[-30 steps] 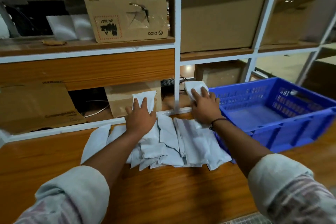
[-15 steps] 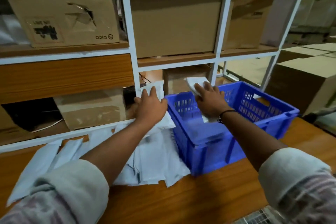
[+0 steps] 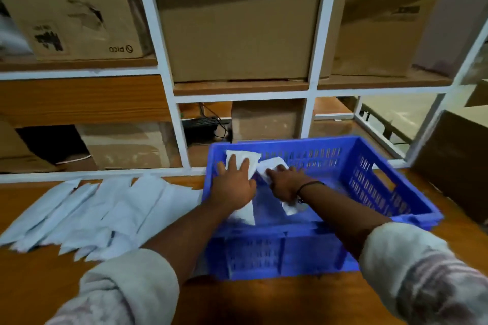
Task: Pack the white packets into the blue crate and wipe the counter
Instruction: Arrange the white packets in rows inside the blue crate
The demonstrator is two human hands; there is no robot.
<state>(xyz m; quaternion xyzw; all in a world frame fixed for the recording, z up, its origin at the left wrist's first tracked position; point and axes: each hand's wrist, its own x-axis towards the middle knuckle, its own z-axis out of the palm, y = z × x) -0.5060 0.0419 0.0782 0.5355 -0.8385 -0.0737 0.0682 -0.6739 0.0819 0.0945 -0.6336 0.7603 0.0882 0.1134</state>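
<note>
The blue crate (image 3: 375,182) stands on the wooden counter (image 3: 258,301) right of centre. Both my hands are inside it at its left end. My left hand (image 3: 233,183) holds a white packet (image 3: 244,159) that sticks out beyond my fingers and hangs down below my palm. My right hand (image 3: 286,181) holds another white packet (image 3: 273,165), with its lower end showing under my wrist. Several more white packets (image 3: 97,211) lie in an overlapping row on the counter, left of the crate.
A white-framed shelf unit (image 3: 317,34) with cardboard boxes (image 3: 237,26) rises right behind the counter. A large cardboard box (image 3: 459,161) stands at the crate's right. A cable and dark device (image 3: 200,126) sit in a lower shelf bay.
Both hands have carried their packets rightwards from the pile and lowered them into the crate. The view has swung right, so the pile now lies at the left.
</note>
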